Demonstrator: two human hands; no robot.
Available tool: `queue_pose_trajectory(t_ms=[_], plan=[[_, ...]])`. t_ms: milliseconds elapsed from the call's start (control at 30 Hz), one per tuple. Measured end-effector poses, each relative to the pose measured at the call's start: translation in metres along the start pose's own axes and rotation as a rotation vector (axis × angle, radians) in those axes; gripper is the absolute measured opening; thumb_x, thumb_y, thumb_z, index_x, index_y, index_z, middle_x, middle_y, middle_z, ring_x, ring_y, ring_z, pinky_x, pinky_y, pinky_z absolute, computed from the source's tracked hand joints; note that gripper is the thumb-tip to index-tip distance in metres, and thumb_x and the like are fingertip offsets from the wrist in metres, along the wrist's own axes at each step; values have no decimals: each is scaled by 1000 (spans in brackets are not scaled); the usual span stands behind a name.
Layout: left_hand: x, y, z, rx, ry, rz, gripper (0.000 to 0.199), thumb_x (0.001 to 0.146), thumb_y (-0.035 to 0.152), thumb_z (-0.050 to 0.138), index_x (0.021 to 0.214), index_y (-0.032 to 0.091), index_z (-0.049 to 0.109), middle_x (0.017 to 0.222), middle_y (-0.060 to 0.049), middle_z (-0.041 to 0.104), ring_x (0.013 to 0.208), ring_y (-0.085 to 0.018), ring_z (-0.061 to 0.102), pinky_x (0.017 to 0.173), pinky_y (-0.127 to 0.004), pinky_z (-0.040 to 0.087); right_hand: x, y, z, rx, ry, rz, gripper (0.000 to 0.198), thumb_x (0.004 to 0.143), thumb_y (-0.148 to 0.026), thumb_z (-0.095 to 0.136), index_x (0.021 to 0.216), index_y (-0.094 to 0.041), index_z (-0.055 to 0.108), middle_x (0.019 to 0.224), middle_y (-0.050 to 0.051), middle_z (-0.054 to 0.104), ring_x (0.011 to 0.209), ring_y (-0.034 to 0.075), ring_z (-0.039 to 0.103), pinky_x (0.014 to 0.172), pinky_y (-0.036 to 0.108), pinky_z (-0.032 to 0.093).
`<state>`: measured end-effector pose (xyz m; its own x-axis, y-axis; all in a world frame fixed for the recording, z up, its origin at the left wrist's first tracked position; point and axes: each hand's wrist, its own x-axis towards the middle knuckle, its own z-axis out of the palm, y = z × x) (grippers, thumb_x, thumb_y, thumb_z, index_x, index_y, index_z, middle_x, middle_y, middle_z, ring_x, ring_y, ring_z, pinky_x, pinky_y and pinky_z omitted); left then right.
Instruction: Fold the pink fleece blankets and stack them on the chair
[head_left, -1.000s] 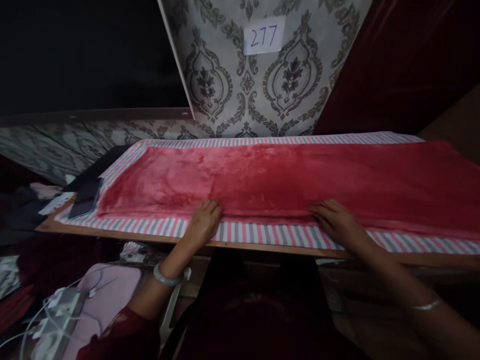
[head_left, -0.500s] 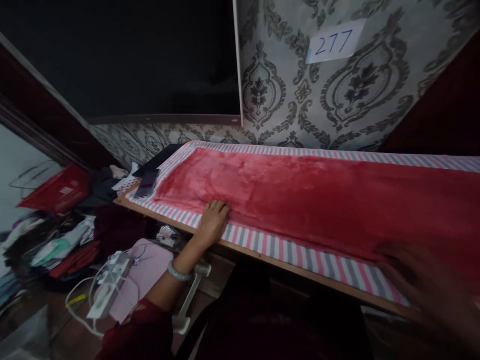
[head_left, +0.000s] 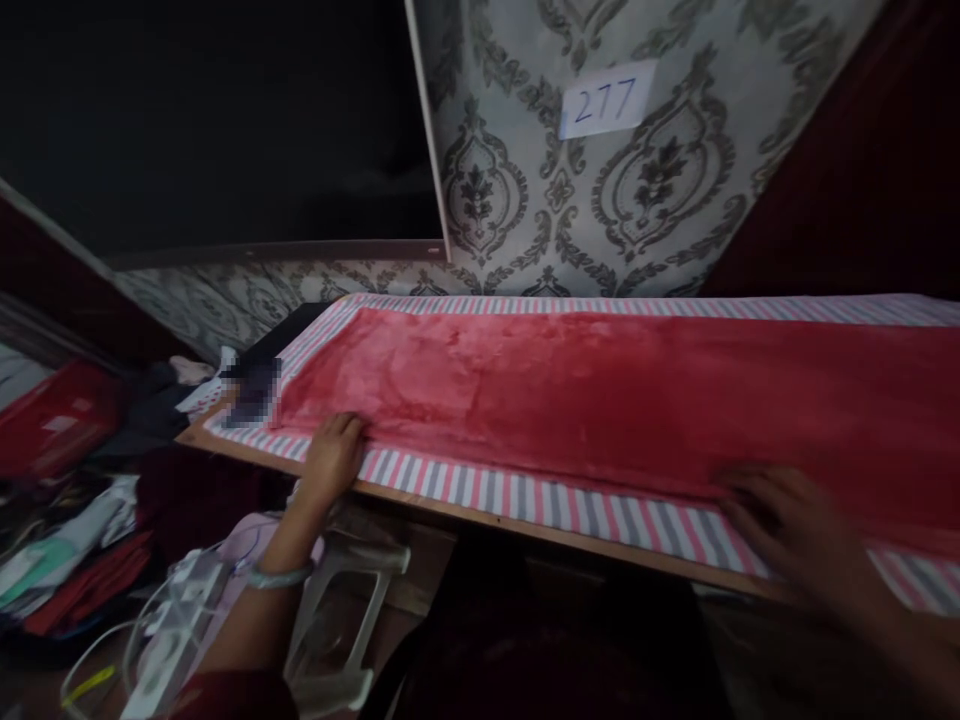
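A folded red plush blanket (head_left: 562, 400) lies spread lengthwise over a striped pink, grey and white cloth (head_left: 551, 500). At the blanket's near left edge, my left hand (head_left: 336, 455) has its fingers bent over the rim, with the thumb hidden. Farther right along the same edge, my right hand (head_left: 780, 510) pinches the blanket between thumb and fingers, slightly blurred. The blanket lies mostly flat, with a few shallow wrinkles toward its left part. Its right end runs out of view.
The wooden table edge (head_left: 499, 522) runs below the cloth. A dark pixelated object (head_left: 253, 392) sits at the left corner. Behind are a large dark screen (head_left: 225, 120) and patterned wallpaper with a paper (head_left: 607, 100) reading 277. A white stool (head_left: 352, 620), power strip (head_left: 169, 630) and clothes crowd the lower left.
The view has turned right, so the scene sits farther left. My left hand is closer to the blanket's left corner. My right hand remains at the near edge, now more clearly seen.
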<state>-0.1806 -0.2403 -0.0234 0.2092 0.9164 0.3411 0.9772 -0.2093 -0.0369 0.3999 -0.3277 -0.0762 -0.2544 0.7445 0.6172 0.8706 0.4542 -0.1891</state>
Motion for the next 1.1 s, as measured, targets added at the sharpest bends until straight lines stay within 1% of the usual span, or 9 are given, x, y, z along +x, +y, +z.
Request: queue_pose_trajectory(t_ms=[200, 300, 400, 500, 633, 733, 900, 1000, 1100], plan=[[-3, -27, -2, -83, 82, 64, 28, 90, 26, 43, 100, 20, 69, 106, -12, 71, 102, -26, 66, 95, -41, 54, 6, -11, -16, 108, -92, 74, 22, 98, -38, 51, 95, -23, 67, 93, 9, 70, 89, 24, 67, 76, 37, 55], [15, -23, -9, -125, 111, 92, 32, 88, 29, 45, 110, 22, 67, 116, -9, 71, 105, -26, 67, 95, -42, 55, 18, -4, -29, 103, -145, 160, 31, 101, -42, 45, 92, -23, 69, 96, 9, 70, 93, 24, 66, 81, 37, 55], [56, 15, -15, -144, 82, 201, 46, 93, 35, 37, 126, 18, 63, 128, -13, 68, 118, -29, 63, 105, -47, 49, 40, 16, -35, -94, -107, 262, 41, 102, -46, 38, 116, -23, 69, 115, 12, 69, 107, 27, 64, 95, 45, 52], [102, 78, -17, -155, -17, 291, 58, 96, 43, 37, 143, 12, 52, 149, -17, 54, 138, -32, 50, 116, -51, 38, 62, 42, -29, -292, -127, 364, 55, 101, -50, 37, 147, -23, 51, 149, 14, 52, 135, 34, 48, 107, 57, 43], [136, 140, -6, -80, -212, 332, 68, 97, 48, 43, 157, 16, 37, 165, -15, 28, 154, -38, 22, 122, -61, 23, 63, 68, -11, -428, -309, 523, 59, 100, -53, 38, 154, -29, 43, 163, 10, 34, 148, 37, 30, 111, 66, 35], [135, 145, 15, -8, -265, 301, 65, 96, 44, 46, 156, 18, 41, 164, -15, 30, 152, -40, 26, 118, -64, 26, 51, 75, 0, -426, -384, 560, 59, 100, -52, 38, 155, -30, 41, 164, 9, 32, 150, 35, 28, 113, 65, 33], [138, 121, 42, -34, -221, 321, 63, 95, 45, 41, 152, 19, 46, 162, -13, 36, 150, -38, 32, 115, -61, 34, 50, 80, -7, -279, -387, 560, 62, 97, -54, 47, 155, -31, 41, 163, 9, 33, 150, 35, 28, 115, 63, 31], [161, 119, 46, -91, -147, 321, 61, 95, 48, 37, 143, 17, 57, 150, -14, 54, 140, -34, 48, 114, -56, 38, 59, 96, -26, -117, -331, 511, 52, 98, -46, 48, 147, -27, 55, 153, 10, 49, 141, 31, 45, 116, 53, 36], [193, 146, 44, -146, -81, 383, 56, 94, 47, 38, 134, 18, 64, 142, -13, 62, 134, -30, 55, 115, -52, 39, 67, 124, -48, -94, -179, 589, 42, 99, -34, 45, 133, -21, 66, 137, 11, 64, 127, 25, 59, 113, 40, 41]])
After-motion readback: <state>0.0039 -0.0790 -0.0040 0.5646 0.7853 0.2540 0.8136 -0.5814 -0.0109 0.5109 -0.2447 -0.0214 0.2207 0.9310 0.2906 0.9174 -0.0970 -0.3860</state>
